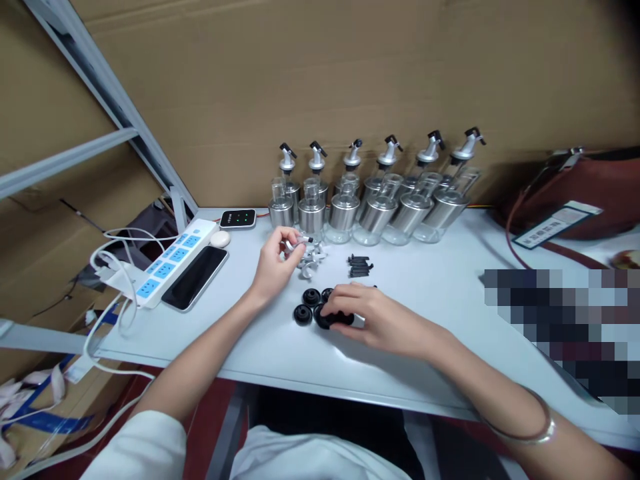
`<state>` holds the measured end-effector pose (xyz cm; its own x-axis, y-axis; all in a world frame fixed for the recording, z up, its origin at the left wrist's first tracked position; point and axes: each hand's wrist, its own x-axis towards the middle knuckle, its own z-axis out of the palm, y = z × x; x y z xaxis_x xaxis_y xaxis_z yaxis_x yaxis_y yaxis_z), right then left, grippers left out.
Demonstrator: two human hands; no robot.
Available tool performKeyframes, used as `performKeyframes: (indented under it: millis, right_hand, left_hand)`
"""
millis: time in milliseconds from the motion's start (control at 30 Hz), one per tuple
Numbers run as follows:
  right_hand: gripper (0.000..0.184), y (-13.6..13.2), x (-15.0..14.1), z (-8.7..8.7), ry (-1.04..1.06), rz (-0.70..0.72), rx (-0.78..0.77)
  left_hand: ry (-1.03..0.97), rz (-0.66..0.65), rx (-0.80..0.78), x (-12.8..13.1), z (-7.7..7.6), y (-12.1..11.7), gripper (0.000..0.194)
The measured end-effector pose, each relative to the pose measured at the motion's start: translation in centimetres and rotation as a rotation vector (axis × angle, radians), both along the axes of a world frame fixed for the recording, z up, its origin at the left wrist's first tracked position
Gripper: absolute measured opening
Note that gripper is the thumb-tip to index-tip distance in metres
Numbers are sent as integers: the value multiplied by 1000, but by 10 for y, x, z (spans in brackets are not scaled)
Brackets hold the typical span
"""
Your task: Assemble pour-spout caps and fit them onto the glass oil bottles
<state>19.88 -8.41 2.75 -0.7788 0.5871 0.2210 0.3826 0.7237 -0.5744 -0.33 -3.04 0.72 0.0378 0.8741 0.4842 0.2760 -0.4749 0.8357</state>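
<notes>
My left hand (pixel 277 261) is raised a little above the white table (pixel 450 293), fingers pinched on a small white spout piece (pixel 299 244). Just to its right lies a heap of white spout pieces (pixel 311 261). My right hand (pixel 367 312) rests palm down on the table, its fingers closed over a black round cap (pixel 330 319) among a few black caps (pixel 307 305). A small pile of black pins (pixel 359 265) lies beyond my right hand. Several glass and steel dispenser bottles (pixel 376 207) stand in a row at the back.
A white power strip (pixel 167 261), a black phone (pixel 194 277), a small white disc (pixel 220 238) and a black device with green lights (pixel 238 218) lie at the left. A dark red bag (pixel 590 193) sits at the right. Cardboard walls the back; a metal shelf frame (pixel 100 87) rises left.
</notes>
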Motion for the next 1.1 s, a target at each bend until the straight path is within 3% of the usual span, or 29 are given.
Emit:
performKeyframes:
  millis: [167, 300, 367, 500, 633, 767, 1000, 1100]
  right_hand:
    - [13, -8, -5, -2, -76, 105, -3]
    - [12, -7, -3, -3, -102, 75, -4]
    - [13, -4, 1, -3, 8, -24, 17]
    - [15, 6, 7, -5, 205, -392, 194]
    - [13, 10, 6, -10, 223, -444, 327]
    - [15, 12, 5, -13, 234, -406, 407]
    - [18, 17, 11, -11, 211, -337, 482]
    - [21, 17, 12, -11, 160, -318, 545]
  left_hand:
    - [139, -2, 98, 2, -2, -4, 16]
    - [316, -46, 260, 2, -3, -8, 19]
    - [392, -69, 360, 3, -3, -10, 19]
    - [430, -148, 505, 9, -2, -16, 23]
    - [416, -227, 553, 15, -5, -21, 30]
    - [376, -306, 394, 17, -5, -24, 35]
    - [65, -494, -245, 23, 3, -33, 37]
    - [24, -516, -321, 26, 3, -37, 27]
